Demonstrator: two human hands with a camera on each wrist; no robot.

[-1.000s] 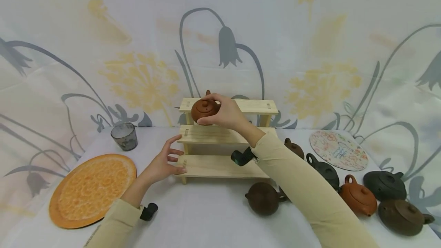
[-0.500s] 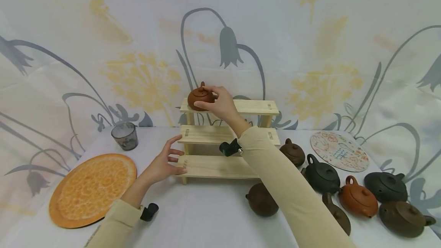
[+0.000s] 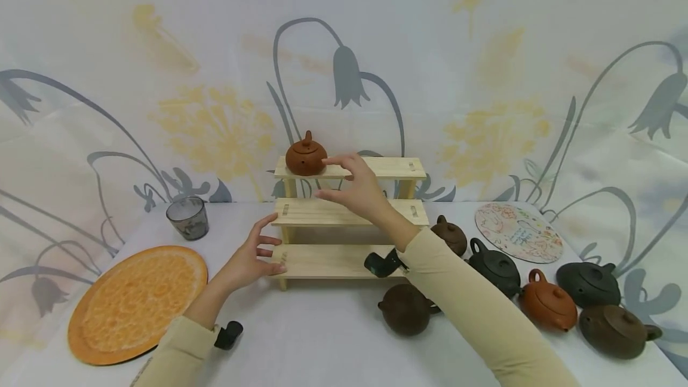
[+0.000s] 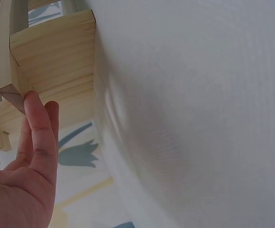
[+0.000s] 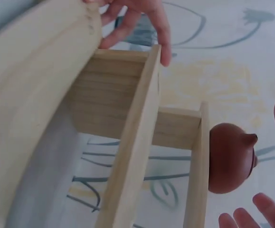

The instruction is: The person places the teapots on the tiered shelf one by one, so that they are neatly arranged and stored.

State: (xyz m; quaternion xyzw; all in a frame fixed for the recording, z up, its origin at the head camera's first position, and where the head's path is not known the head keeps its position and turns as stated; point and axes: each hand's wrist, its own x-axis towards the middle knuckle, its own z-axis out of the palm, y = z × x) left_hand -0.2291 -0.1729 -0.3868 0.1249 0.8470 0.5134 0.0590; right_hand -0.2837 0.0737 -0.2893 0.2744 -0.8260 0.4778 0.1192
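A reddish-brown clay teapot (image 3: pixel 306 157) sits upright on the left end of the top board of a three-tier wooden shelf stand (image 3: pixel 344 212). Just right of it is my right hand (image 3: pixel 359 189), thumb and fingers spread around air; the right wrist view shows its fingertips (image 5: pixel 265 209) apart from the teapot (image 5: pixel 230 159). My left hand (image 3: pixel 248 260) holds the stand's left end, thumb at the bottom board and a finger at the middle one. Seen from the left wrist, its fingers (image 4: pixel 38 128) touch a board corner (image 4: pixel 14 92).
A dark brown teapot (image 3: pixel 407 309) stands before the stand's right side. Several more teapots, one orange (image 3: pixel 549 303), cluster at right near a round patterned mat (image 3: pixel 518 233). At left are a smoky glass (image 3: pixel 188 218) and a round orange mat (image 3: pixel 141 303).
My right hand carried the reddish-brown teapot up and left onto the top board, let go of it and drew back to the right. The left hand has stayed at the stand.
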